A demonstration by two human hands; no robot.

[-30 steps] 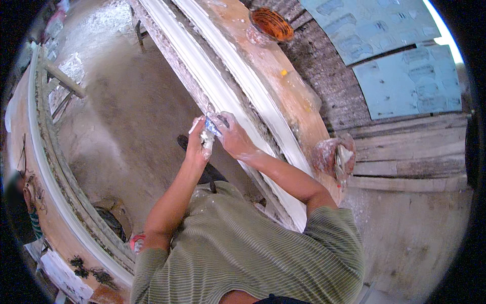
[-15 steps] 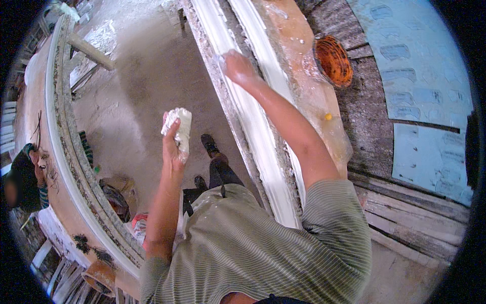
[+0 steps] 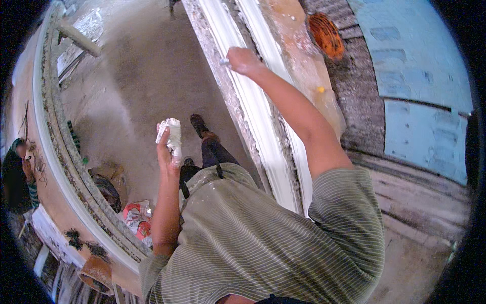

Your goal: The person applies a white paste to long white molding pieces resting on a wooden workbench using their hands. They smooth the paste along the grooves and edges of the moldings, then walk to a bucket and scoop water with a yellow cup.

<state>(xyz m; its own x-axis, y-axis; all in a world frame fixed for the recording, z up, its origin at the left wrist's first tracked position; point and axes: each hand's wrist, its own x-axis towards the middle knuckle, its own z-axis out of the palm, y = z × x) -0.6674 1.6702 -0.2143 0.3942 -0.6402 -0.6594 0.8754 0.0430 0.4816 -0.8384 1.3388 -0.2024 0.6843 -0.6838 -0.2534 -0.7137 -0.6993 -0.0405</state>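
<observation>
My left hand (image 3: 166, 152) is wrapped round a lump of white, plaster-like paste (image 3: 174, 133), held up over the floor beside the bench. Out over the long white moulding strip (image 3: 253, 109) is my right hand (image 3: 244, 61), its fingers closed on a small pale tool (image 3: 224, 61). Only the tool's end shows past the fingers, so its kind is hidden. I cannot tell whether the tool touches the strip. A second white strip (image 3: 271, 53) runs parallel on the right, with a rough grey groove between the two.
An orange basin (image 3: 326, 36) stands beyond the bench's stained right side (image 3: 304, 76). Light-blue sheets (image 3: 425, 137) lie at the far right. On the left curves another bench (image 3: 53, 157), with a person (image 3: 20, 175) behind it. A red-and-white bag (image 3: 137, 218) sits near my left elbow.
My view has shifted a little. Relative to the bench, my right hand has come slightly nearer along the strip, and the tool's end now sticks out leftward. The left hand still holds the lump.
</observation>
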